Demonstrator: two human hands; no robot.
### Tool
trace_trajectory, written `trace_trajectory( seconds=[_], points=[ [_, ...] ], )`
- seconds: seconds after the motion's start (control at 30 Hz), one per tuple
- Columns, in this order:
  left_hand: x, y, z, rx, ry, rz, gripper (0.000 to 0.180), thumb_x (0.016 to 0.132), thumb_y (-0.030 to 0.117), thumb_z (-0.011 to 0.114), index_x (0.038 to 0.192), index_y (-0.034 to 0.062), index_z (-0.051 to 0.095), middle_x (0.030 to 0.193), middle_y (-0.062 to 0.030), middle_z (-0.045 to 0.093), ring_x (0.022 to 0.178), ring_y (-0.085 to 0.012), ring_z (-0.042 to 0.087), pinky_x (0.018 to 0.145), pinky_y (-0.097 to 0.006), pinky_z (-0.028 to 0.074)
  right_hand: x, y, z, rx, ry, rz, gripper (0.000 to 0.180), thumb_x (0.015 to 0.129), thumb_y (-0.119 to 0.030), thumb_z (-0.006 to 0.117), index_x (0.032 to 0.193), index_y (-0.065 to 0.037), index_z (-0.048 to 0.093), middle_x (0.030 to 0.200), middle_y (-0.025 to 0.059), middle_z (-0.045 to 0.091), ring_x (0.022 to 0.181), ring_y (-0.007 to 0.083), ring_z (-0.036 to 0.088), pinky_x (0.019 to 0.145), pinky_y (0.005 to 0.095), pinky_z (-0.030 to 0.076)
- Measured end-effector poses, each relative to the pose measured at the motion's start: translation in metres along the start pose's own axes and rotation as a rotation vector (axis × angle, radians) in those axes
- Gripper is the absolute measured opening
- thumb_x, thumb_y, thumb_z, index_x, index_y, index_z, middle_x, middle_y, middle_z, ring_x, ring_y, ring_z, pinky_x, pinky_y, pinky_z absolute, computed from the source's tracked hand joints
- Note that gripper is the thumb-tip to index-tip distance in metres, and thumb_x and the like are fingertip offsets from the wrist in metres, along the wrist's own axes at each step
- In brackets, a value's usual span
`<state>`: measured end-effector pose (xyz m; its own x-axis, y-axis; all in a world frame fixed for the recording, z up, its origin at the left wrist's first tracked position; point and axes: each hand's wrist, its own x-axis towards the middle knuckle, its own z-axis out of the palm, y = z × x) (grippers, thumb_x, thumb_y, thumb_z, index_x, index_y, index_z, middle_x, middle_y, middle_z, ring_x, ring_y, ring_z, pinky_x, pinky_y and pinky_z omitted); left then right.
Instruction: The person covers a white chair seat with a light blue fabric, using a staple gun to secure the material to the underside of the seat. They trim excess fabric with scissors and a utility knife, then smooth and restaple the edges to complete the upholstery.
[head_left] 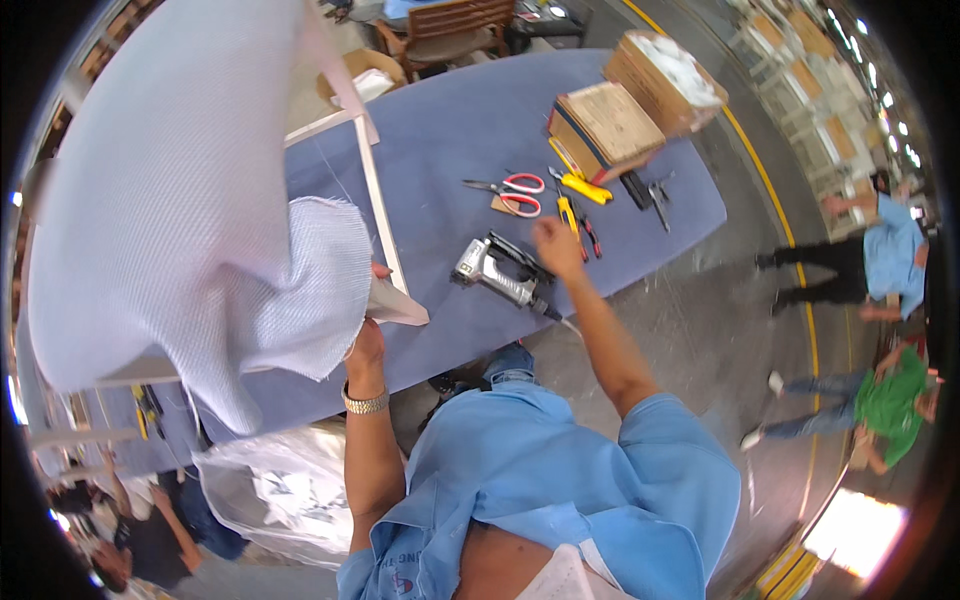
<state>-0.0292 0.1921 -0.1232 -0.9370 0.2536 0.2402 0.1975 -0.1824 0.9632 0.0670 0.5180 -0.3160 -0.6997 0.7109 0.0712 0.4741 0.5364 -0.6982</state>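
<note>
My left hand [368, 343] is wrapped round the lower end of a pale wooden chair frame [377, 205], close to its pointed corner. Light grey-blue woven fabric [170, 190] drapes over the frame, its frayed edge hanging beside my left wrist. Over the table, my right hand [557, 246] is curled closed and slightly blurred; whatever its fingers may hold is hidden. Just left of it lies a silver-and-black staple gun [497, 272] with a hose. A yellow-handled tool [568, 214] and red-and-black pliers [590, 236] lie by its knuckles. Red-handled scissors [520, 190] rest farther back.
The blue-covered table [440, 130] carries a cardboard box [608, 125], a yellow cutter [585, 188] and a dark metal tool [655, 200]. Behind stands an open carton [665, 80] with white stuffing. A plastic bag [280, 490] sits lower left. Other people stand right and lower left.
</note>
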Motion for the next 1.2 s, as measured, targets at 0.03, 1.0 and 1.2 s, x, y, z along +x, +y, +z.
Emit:
trace_trajectory(
  seconds=[0.03, 1.0, 1.2],
  points=[
    [-0.005, -0.004, -0.003, 0.057, 0.022, 0.02, 0.061, 0.105, 0.05, 0.032, 0.129, -0.0012, 0.055, 0.125, -0.02, 0.063, 0.087, -0.0235, 0.064, 0.086, -0.041, 0.055, 0.03, 0.002, -0.021, -0.055, 0.077, -0.101, 0.03, 0.091, -0.026, 0.062, 0.109, -0.004, 0.07, 0.1, 0.0172, 0.073, 0.094, 0.0352, 0.07, 0.081, 0.041, 0.055],
    [0.0, 0.125, 0.072, 0.402, 0.763, 0.319, 0.068, 0.094, 0.059, 0.061, 0.112, -0.0068, 0.066, 0.094, -0.0158, 0.072, 0.09, -0.0218, 0.067, 0.081, -0.035, 0.052, 0.077, -0.383, -0.255, -0.039, -0.518, -1.87, 0.033, 0.097, -0.005, 0.055, 0.13, -0.002, 0.049, 0.096, 0.0136, 0.058, 0.083, 0.0328, 0.063, 0.073, 0.0394, 0.05],
    [-0.001, 0.11, 0.06, 0.364, 0.694, 0.325, 0.066, 0.096, 0.059, 0.057, 0.11, -0.0041, 0.068, 0.088, -0.0135, 0.07, 0.085, -0.0204, 0.065, 0.077, -0.034, 0.051, 0.066, -0.428, -0.235, -0.39, -0.523, -2.08, 0.038, 0.086, -0.001, 0.058, 0.123, -0.004, 0.051, 0.102, 0.0153, 0.058, 0.093, 0.0361, 0.062, 0.077, 0.0433, 0.051]
  ],
)
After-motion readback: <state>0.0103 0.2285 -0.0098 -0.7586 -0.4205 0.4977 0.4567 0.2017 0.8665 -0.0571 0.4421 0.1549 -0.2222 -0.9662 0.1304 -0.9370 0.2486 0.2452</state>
